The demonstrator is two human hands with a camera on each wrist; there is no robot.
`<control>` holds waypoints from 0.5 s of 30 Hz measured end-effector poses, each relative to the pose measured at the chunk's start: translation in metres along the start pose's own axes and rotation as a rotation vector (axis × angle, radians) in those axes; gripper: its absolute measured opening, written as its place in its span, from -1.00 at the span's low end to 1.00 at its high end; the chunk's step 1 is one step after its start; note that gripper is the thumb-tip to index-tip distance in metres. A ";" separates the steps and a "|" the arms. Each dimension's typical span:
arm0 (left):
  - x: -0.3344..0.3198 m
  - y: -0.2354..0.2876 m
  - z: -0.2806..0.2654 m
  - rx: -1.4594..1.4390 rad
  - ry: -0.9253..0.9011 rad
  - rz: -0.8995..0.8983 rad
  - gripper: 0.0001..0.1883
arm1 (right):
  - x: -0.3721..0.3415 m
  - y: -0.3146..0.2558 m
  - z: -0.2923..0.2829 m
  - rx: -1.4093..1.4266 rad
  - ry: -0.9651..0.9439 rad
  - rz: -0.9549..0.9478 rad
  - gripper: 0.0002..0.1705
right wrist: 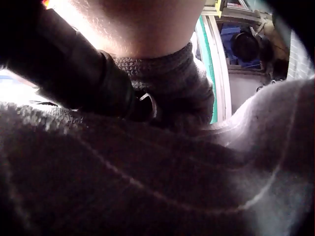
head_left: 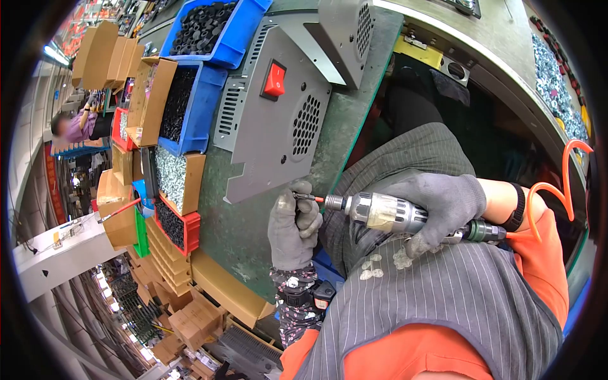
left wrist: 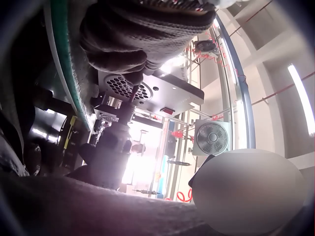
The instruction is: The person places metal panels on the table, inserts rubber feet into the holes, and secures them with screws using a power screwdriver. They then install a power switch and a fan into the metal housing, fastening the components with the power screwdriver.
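In the head view, my gloved right hand [head_left: 443,206] grips the silver body of an air screwdriver [head_left: 387,214], which lies level across my lap with its bit pointing left. My gloved left hand [head_left: 291,228] has its fingers curled and pinches the tip of the bit [head_left: 318,199]; whether a screw sits there I cannot tell. The left wrist view shows the glove [left wrist: 142,37] right at the bit above the screwdriver's nose [left wrist: 114,142]. A grey metal panel [head_left: 256,149] with a red switch [head_left: 275,80] stands just beyond my left hand. The right wrist view holds the tool's dark rear end [right wrist: 93,73] beside the glove [right wrist: 177,81].
Blue bins of black parts [head_left: 218,54], a carton of silver screws [head_left: 193,180] and a red bin [head_left: 193,231] line the bench's [head_left: 221,234] far side. An orange air hose [head_left: 565,190] coils at right. Another person [head_left: 79,126] is far left.
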State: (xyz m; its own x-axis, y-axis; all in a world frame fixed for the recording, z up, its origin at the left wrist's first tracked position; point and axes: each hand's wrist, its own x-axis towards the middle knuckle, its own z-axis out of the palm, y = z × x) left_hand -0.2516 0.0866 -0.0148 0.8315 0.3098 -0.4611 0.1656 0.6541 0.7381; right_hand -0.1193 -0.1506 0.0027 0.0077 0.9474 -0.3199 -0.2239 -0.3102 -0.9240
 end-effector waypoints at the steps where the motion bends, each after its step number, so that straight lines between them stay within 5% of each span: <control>1: 0.000 0.000 0.002 0.004 -0.001 -0.003 -0.56 | -0.002 0.000 0.000 -0.021 0.015 -0.007 -0.26; 5: -0.001 0.005 -0.002 0.262 -0.157 0.067 -0.58 | -0.006 0.003 -0.005 0.227 -0.065 0.088 -0.28; 7: -0.002 0.011 -0.004 0.401 -0.213 0.034 -0.47 | 0.000 0.025 -0.005 0.012 -0.038 -0.316 -0.31; 11: 0.003 0.009 -0.003 0.623 -0.377 -0.079 -0.26 | -0.009 0.020 -0.008 0.007 -0.038 -0.266 -0.33; 15: 0.006 0.022 -0.005 1.145 -0.070 0.119 -0.45 | -0.015 0.023 -0.016 -0.124 0.159 -0.016 -0.36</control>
State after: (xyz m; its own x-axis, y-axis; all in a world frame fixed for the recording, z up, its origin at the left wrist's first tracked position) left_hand -0.2455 0.1067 -0.0037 0.8958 0.2647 -0.3569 0.4386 -0.3975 0.8060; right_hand -0.1084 -0.1728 -0.0171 0.1664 0.9311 -0.3245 -0.1005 -0.3114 -0.9450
